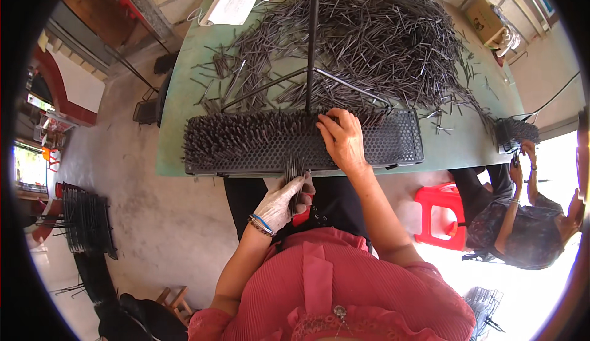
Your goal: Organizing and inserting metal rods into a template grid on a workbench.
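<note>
My left hand (278, 206), in a pale glove, is closed round a bundle of thin black rods (294, 167) at the near edge of a long black perforated tray (390, 146). Upright black rods (224, 138) fill the tray's left part and run along its far side. Over the tray's middle is my bare right hand (343, 139). Its thumb and fingers are pinched together beside the standing rods; whatever is between the fingertips is too small to make out. A black pole (311, 33) with slanting braces rises from the tray's far side.
Loose black rods lie in a large heap (399, 46) across the green table (175, 110). Papers (230, 6) and a cardboard box (483, 21) are at the back. To the right are a red stool (441, 218) and a seated person (522, 233) handling a similar bristled piece (517, 133).
</note>
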{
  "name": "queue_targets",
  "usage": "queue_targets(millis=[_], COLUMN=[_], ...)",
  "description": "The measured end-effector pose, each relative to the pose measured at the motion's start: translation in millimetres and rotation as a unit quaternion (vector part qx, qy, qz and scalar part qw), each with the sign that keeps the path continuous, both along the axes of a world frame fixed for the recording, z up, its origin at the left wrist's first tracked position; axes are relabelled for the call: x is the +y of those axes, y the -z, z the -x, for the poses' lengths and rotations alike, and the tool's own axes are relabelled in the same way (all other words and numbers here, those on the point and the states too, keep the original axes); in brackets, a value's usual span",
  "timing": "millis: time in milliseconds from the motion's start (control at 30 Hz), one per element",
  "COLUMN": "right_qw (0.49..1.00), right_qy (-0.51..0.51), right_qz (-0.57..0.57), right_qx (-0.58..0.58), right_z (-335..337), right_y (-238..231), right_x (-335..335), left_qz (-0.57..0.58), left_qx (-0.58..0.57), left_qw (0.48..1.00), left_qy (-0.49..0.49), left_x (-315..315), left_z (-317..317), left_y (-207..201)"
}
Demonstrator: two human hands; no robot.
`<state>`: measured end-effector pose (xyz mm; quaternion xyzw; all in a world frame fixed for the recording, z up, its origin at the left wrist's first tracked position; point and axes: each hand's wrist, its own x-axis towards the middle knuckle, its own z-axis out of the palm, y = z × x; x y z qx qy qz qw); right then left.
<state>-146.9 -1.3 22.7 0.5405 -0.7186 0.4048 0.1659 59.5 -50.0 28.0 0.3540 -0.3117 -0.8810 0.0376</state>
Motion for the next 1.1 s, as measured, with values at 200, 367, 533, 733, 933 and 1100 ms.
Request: queue_targets(millis=[200,367,533,733,933,1100], right_qw=[0.931,0.86,0.754,0.802,0.807,0.789], right_qy=[-0.059,-0.124,-0.138,-0.15,-0.137,-0.078], right_qz=[-0.12,-0.151,-0.165,-0.139,-0.036,0.021], right_qx=[-0.341,-0.472,-0.621,-0.561,-0.573,-0.609], right_z=[-31.1,-31.1,-30.9,-30.5,-27.2,-3.7], right_y=[-20.2,1.8,-7.4,-3.4,7.4,-10.3], right_x=[21.2,27.6,33.1,39.8,42.3,46.2], left_qz=[0.081,0.157,0.178,0.202,0.194,0.14], left_qx=[0.022,0.015,0.017,0.015,0.011,-0.004], left_qw=[0.996,0.985,0.981,0.976,0.976,0.987], left_qy=[0.015,0.065,0.077,0.085,0.098,0.076], left_x=[6.0,7.3,8.3,10.2,10.0,10.5], left_z=[-3.3,-0.9,-2.6,1.0,2.8,-0.6], left_y=[-2.9,-16.3,-12.4,-6.7,-7.9,-0.1])
